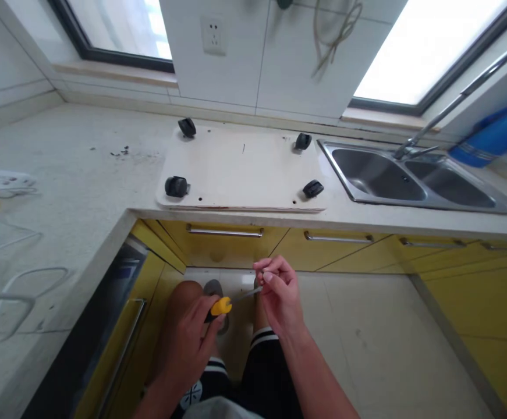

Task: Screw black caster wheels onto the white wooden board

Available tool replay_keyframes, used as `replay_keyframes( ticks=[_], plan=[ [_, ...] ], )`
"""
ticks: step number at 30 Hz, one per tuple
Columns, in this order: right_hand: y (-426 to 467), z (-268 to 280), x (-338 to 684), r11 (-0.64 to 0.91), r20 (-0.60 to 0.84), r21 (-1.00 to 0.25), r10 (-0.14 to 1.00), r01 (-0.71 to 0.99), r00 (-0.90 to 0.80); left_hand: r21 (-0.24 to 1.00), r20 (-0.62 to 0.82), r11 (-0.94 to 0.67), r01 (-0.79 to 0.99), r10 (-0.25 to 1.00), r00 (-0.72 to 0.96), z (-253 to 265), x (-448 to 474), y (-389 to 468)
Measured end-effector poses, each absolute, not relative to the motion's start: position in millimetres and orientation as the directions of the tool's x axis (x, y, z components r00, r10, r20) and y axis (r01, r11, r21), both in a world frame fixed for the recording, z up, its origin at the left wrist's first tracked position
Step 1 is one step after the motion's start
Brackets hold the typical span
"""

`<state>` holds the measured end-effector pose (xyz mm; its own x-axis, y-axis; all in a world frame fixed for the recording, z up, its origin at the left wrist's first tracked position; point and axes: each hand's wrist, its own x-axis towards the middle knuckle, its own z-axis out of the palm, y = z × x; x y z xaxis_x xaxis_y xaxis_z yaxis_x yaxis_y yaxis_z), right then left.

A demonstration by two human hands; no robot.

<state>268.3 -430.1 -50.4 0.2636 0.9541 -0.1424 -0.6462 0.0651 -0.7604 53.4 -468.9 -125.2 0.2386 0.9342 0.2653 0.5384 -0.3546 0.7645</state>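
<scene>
Worktop (105, 128), one, pale, turning a corner at the left. Windows, two, dark-framed: one at upper left (122, 26), one at upper right (428, 52). Sink (371, 171), one, steel, with two basins, let into the worktop at the right. Board (244, 166), one, white, lying flat on the worktop just left of the sink. Tap (463, 93), one, chromed, standing behind the basins. Handles, four in a row on the yellow fronts below, the first (224, 231) under the board. Hands, two, both low before the cabinets: the left hand (194, 331) curled round a grip, the right hand (282, 291) with thumb and fingertips pinched together. Screwdriver (222, 306), one, yellow and black in the handle, held in the left hand, its shaft pointing at the right hand; whether the tip touches cannot be told. Casters, four, black, one near each corner of the board: (187, 127), (302, 141), (176, 186), (313, 188). Holes, two, dark, along the board's near edge (200, 199). Small piece (262, 273), one, in the right fingertips, possibly a screw, too blurred to be sure.
</scene>
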Motion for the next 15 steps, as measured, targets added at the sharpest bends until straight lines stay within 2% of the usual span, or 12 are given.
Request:
replay_keyframes(
  ticks=[7,15],
  plan=[
    [-427.5,-18.5,261.2,0.046,-0.111,-0.720,0.977,-0.692,0.180,0.798,0.322,-0.373,0.474,0.928,0.188,-109.5,53.0,-471.7],
    [-426.5,3.3,262.5,0.046,-0.087,-0.682,0.986,-0.730,0.143,0.834,0.313,-0.359,0.419,0.933,0.176,-104.9,54.6,-473.5]
  ],
)
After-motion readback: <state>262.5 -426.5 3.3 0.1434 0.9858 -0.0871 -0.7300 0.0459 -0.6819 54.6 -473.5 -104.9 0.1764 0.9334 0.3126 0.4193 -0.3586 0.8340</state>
